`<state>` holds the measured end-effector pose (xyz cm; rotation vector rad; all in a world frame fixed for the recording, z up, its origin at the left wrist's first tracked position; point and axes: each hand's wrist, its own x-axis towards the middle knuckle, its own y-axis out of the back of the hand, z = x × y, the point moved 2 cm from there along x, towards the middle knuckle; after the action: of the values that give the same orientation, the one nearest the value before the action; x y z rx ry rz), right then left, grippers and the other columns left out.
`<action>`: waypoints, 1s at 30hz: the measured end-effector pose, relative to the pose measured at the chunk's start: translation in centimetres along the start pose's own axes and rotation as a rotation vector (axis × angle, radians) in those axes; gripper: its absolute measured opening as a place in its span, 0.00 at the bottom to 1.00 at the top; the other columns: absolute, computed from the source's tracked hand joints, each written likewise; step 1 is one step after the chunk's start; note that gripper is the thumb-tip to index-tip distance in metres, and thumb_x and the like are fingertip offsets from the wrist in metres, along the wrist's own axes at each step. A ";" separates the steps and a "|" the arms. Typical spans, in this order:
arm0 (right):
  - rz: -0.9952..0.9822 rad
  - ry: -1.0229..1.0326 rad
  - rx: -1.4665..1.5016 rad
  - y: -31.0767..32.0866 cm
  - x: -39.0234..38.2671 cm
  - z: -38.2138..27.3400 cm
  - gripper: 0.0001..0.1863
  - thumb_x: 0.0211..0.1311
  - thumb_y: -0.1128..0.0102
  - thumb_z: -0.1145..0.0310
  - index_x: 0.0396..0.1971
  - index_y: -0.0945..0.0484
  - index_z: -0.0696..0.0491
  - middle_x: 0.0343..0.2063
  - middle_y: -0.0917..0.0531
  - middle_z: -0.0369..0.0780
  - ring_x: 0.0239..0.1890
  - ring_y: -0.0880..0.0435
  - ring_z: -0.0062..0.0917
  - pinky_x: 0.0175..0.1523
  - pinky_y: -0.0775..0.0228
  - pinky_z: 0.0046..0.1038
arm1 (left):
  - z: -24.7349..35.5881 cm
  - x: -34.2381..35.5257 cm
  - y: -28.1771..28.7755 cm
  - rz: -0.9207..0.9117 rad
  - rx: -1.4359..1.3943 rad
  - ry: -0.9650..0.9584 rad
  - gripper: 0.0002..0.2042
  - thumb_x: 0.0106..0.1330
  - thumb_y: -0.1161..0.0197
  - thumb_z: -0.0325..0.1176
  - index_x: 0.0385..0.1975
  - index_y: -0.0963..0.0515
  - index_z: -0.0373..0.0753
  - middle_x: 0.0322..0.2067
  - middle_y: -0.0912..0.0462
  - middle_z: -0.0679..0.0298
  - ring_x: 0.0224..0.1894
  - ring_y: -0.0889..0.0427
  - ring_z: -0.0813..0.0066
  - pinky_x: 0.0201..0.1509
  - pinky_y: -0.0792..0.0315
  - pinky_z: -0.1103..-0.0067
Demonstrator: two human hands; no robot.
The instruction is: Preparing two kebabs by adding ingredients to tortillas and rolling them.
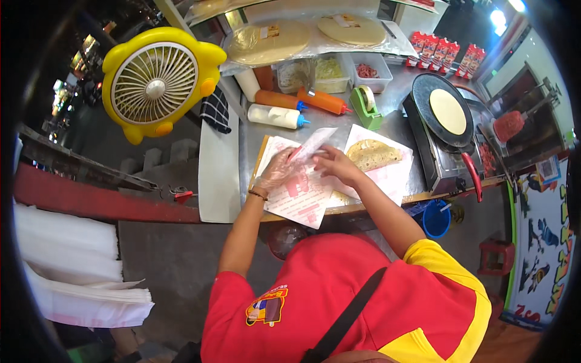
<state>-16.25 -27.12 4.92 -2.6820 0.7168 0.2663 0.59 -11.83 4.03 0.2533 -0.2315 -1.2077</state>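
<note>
My left hand (pixel 277 172), in a thin clear plastic glove, closes on a folded piece of printed wrapping paper (pixel 316 141) that sticks up between my hands. Under it is a stack of white wrapping paper with red print (pixel 299 201), near the counter's front edge. My right hand (pixel 336 166) is just right of the folded paper, its fingers bent and apart; whether the fingertips touch the paper is hard to see. Right of it, a folded, browned flatbread (pixel 373 155) lies on another paper sheet (pixel 393 177), partly behind my right forearm.
Squeeze bottles (pixel 275 116) and a green tape dispenser (pixel 365 109) stand behind the papers, with food tubs (pixel 370 72) farther back. At right, a pale round flatbread (pixel 448 112) lies on a black pan (pixel 423 97) with a red handle. A yellow fan (pixel 155 89) stands at left.
</note>
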 end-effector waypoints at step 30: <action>-0.293 0.797 -0.737 -2.7 -11.4 -1.9 0.09 0.58 0.26 0.77 0.39 0.11 0.54 0.42 0.13 0.42 0.37 0.17 0.34 0.42 0.23 0.32 | 10.4 -12.9 -7.0 0.477 0.446 -0.475 0.13 0.60 0.28 0.23 0.45 0.14 0.42 0.41 0.16 0.60 0.43 0.17 0.56 0.47 0.25 0.66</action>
<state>-24.42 -20.59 10.53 -3.5589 0.4428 -0.8161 -13.23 -2.72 11.19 0.2744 -0.9286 -0.7132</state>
